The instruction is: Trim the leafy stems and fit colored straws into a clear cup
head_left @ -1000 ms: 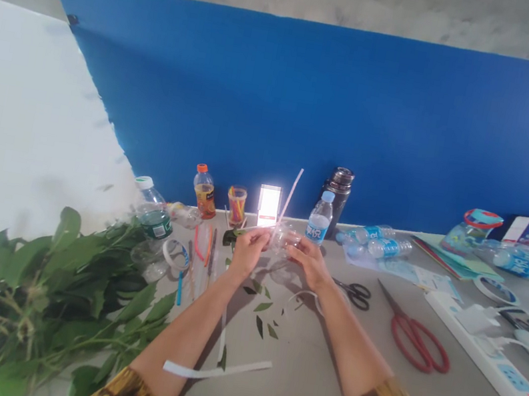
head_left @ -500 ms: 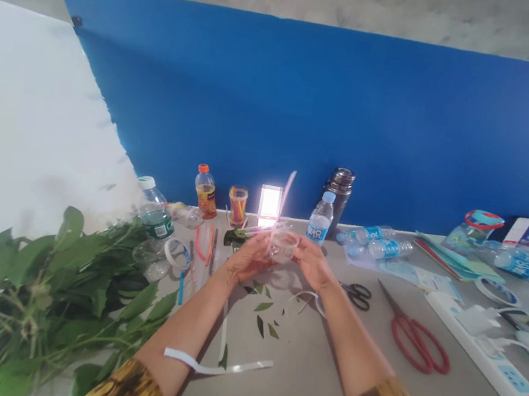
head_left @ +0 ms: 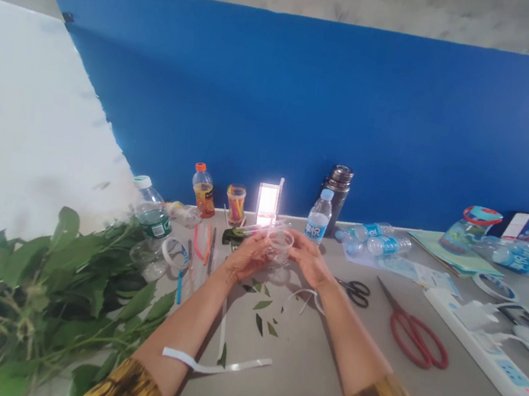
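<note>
the left hand [head_left: 251,255] is half curled round the left side of a clear plastic cup [head_left: 279,246]; the right hand [head_left: 309,261] is partly closed, its fingers bent against the other side. they hold it between them, toward the back edge of the table [head_left: 301,373]; whether its base touches the surface i cannot tell. the step in hand looks like steadying or adjusting the cup, and any next move calls for light, even pressure, as thin plastic would likely flex.

just beyond the right hand, a water bottle [head_left: 318,219] limits reach toward the back edge. black scissors [head_left: 359,293] lie close by the right forearm. the freest room is between the forearms toward the front edge, past leaf scraps [head_left: 262,305] and a white strip [head_left: 205,368]; leafy branches [head_left: 35,281] crowd the left end.
</note>
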{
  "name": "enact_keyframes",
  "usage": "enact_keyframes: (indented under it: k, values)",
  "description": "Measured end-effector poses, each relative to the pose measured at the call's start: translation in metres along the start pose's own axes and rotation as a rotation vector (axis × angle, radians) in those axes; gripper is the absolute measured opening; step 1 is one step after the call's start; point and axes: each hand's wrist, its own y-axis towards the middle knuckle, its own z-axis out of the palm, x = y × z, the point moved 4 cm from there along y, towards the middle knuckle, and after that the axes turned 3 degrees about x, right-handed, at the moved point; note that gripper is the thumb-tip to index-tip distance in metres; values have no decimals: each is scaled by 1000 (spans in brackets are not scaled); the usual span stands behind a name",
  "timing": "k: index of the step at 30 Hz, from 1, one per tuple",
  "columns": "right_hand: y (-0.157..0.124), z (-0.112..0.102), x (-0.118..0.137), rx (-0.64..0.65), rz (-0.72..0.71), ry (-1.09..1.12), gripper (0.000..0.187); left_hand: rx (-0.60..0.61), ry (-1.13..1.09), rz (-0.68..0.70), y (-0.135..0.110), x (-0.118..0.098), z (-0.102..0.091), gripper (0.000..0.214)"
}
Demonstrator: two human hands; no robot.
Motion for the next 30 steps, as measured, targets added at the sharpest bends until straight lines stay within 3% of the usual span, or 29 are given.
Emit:
enact_keyframes:
  k: [4, 8, 13, 17, 20, 25, 30]
  values:
    - [1, -3, 1, 12, -56, -20, 53, -13, -10, 23, 0, -1, 4, 45]
    - [2, -2, 1, 29, -100, -124, 63, -119, -27, -1, 2, 1, -2, 37]
    - [3, -1, -6, -196, -103, -500, 74, -169, -99, -13, 4, 4, -3, 33]
    - [5, -3, -11, -251, -119, -538, 67, -187, -95, -58, 3, 6, -5, 37]
    - [7, -8, -17, -251, -100, -509, 64, -232, 6, -64, 4, 5, -12, 41]
    - [11, -15, -37, -256, -64, -469, 58, -396, 316, 53, 4, -4, -28, 31]
    - [14, -14, -54, -204, -74, -481, 57, -395, 510, 115, 4, -5, -29, 27]
